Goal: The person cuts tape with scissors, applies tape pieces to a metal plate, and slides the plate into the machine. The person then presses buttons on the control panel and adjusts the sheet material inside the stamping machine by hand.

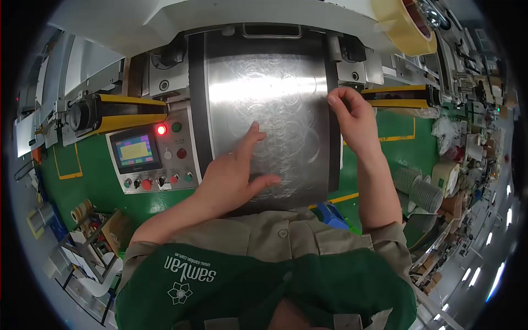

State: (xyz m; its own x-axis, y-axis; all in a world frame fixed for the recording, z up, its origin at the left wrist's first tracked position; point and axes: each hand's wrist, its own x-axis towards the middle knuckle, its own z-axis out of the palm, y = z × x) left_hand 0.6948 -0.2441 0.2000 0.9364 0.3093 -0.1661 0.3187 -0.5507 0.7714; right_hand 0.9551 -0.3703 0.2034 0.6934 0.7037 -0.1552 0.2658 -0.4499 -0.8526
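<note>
A shiny metal plate (231,121), marked with many circular scratches, lies in front of me with dark strips along its sides. Over its lower left part is my left hand (228,173), index finger and thumb stretched apart; whether the fingertips press on the metal I cannot tell. My right hand (356,118) is at the plate's right edge, thumb and forefinger pinched together and the other fingers curled. What the pinch holds, if anything, is too small to make out.
Left of the plate stands a control panel (187,121) with a lit touchscreen (135,150) and several buttons, one glowing red. Yellow-black bars (132,114) flank the machine. A yellowish tape roll (399,25) sits on the machine's upper right. Shelves and wire spools (426,195) stand at right.
</note>
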